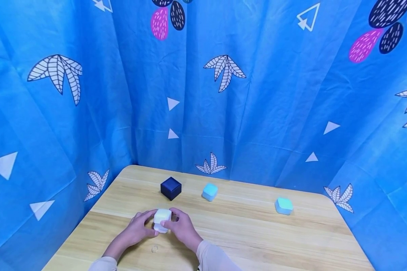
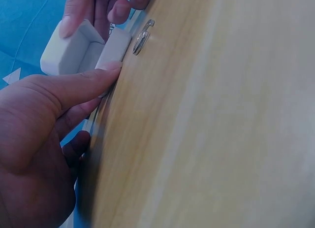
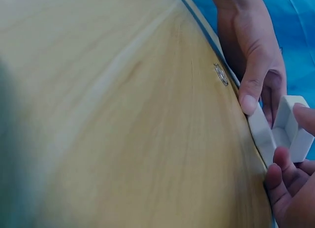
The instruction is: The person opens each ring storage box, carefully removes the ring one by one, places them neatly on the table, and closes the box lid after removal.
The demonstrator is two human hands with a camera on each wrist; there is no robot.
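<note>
A small white ring box (image 1: 162, 216) stands on the wooden table with its hinged lid partly raised. My left hand (image 1: 135, 230) holds its lower half from the left, thumb along the near edge of the base (image 2: 116, 48). From the right, my right hand (image 1: 184, 228) grips the lid (image 3: 295, 105), thumb on its outer face. Both wrist views show the gap between lid and base; the bottom of the inside is partly hidden. A silvery ring (image 1: 154, 248) lies on the table just in front of the box, touched by neither hand.
Behind the hands stands a dark navy box (image 1: 171, 188). To its right sits a light blue box (image 1: 210, 192), and farther right a turquoise box (image 1: 284, 206). A blue patterned curtain (image 1: 224, 113) hangs along the far and side edges of the table (image 1: 257, 241).
</note>
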